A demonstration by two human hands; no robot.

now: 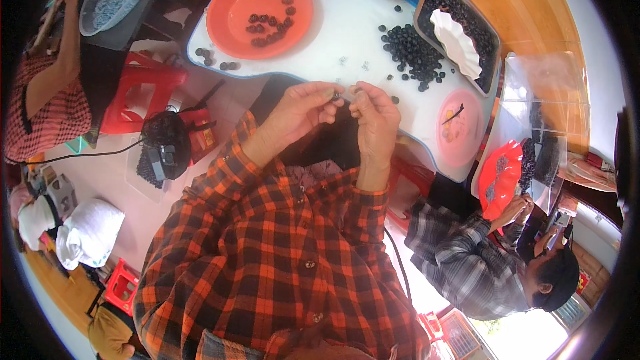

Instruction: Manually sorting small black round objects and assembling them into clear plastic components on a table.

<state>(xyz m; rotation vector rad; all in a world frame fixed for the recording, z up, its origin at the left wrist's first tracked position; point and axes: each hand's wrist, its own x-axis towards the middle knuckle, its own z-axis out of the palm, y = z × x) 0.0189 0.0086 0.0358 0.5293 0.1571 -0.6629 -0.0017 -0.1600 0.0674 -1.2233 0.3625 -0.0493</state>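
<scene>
In front of my chest, at the near edge of the white table, both hands come together. My left hand pinches a small dark round piece between thumb and fingertips. Close against it, my right hand holds a small pale piece in a pinch; its exact kind is too small to make out. Beyond my right hand lies a loose heap of black round pieces. Tiny clear bits are scattered on the tabletop just past my fingers.
An orange-red basin with several dark pieces stands far left. Far right are a tray of black pieces and a white scalloped dish. A pink plate carries a slim black tool. Co-workers sit left and right; one handles a red dish.
</scene>
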